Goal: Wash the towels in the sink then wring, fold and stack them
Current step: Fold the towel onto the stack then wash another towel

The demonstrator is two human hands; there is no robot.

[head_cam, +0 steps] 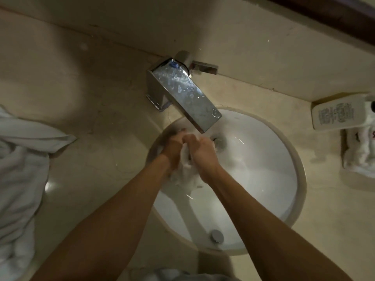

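Observation:
Over the round white sink (pixel 269 179), both my hands are closed on one small white towel (pixel 187 173). My left hand (pixel 172 148) grips its left side and my right hand (pixel 199 152) its right side, the two pressed close together just under the spout of the chrome faucet (pixel 182 94). The wet cloth bunches between my palms and hangs down toward the basin. Much of the towel is hidden by my fingers. A pile of white towels (pixel 20 175) lies on the counter at the far left.
The beige stone counter (pixel 97 110) surrounds the sink. A white soap bottle (pixel 336 115) lies at the right edge, with a crumpled white cloth (pixel 359 155) beneath it. The sink drain (pixel 220 142) and an overflow cap (pixel 217 236) show in the basin. More white cloth (pixel 172 274) sits at the bottom edge.

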